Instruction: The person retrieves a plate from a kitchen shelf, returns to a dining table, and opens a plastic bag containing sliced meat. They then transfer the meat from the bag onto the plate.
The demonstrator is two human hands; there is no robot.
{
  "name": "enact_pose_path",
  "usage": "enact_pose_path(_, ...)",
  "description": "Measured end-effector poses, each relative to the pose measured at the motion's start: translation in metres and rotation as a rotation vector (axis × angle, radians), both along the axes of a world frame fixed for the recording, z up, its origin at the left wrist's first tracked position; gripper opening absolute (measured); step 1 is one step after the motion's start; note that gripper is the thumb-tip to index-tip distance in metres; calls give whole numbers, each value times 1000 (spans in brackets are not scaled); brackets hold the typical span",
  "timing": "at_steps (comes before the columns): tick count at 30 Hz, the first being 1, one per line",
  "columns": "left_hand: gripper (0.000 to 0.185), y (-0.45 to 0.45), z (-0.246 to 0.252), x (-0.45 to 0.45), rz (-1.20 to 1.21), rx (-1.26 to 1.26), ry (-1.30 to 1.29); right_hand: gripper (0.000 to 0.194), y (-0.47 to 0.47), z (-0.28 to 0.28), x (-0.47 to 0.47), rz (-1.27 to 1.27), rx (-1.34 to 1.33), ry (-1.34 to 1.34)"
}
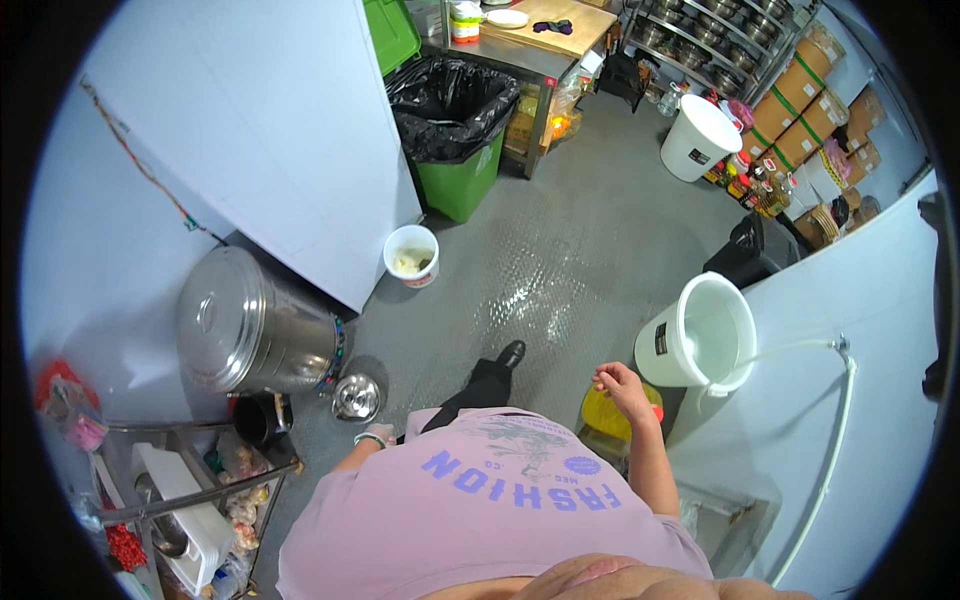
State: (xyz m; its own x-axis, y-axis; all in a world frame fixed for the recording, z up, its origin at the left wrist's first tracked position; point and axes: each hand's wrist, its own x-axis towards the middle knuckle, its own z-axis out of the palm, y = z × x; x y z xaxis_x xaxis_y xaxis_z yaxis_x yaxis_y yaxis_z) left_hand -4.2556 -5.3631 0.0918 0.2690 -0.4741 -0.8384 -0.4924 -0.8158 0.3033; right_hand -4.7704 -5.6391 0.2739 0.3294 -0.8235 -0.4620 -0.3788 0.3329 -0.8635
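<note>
My right hand [621,386] is in front of me on the right, fingers loosely curled and apart, holding nothing. Beneath it in the view is a yellow-topped stool or container [604,416], partly covered by my forearm. My left hand [381,433] hangs at my left side, a bangle on its wrist. My pink shirt [510,517] hides part of this hand, so its fingers are unclear. Nearest to it on the floor is a shiny metal bowl or pot [356,397]. A large white bucket [656,345] stands beyond my right hand, with a hose leading into it.
A lidded steel drum [292,337] stands at the left, above a metal rack [202,495]. Ahead are a small white bucket [411,276], a black-lined green bin [461,176] and a worktable [544,64]. Another white bucket [686,146] stands near stacked cartons [787,86]. The grey floor [555,247] looks wet.
</note>
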Motion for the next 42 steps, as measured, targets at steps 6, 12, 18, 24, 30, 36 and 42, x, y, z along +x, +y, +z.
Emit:
enact_pose_path(6,38,-207,-45,-19,-418,-150,-128,21,-110,-10,-22,-90,133,141)
enact_pose_path(12,26,-438,-40,-72,235,-376,309,25,-211,26,-51,-159,151,125)
enact_pose_path(18,39,-577,5,-102,80,-510,330,23,-333,-4,-80,-31,225,215)
enact_pose_path(24,37,-609,7,-111,277,-417,299,26,-496,-11,-73,75,81,142)
enact_pose_path(30,36,-651,29,-116,561,-509,241,27,-654,-7,-34,255,-15,133)
enact_pose_path(36,34,-755,34,-123,732,-531,257,27,-791,2,18,407,-60,-19)
enact_pose_path(42,29,-963,15,-101,750,-840,363,25,-914,2,40,466,-67,150)
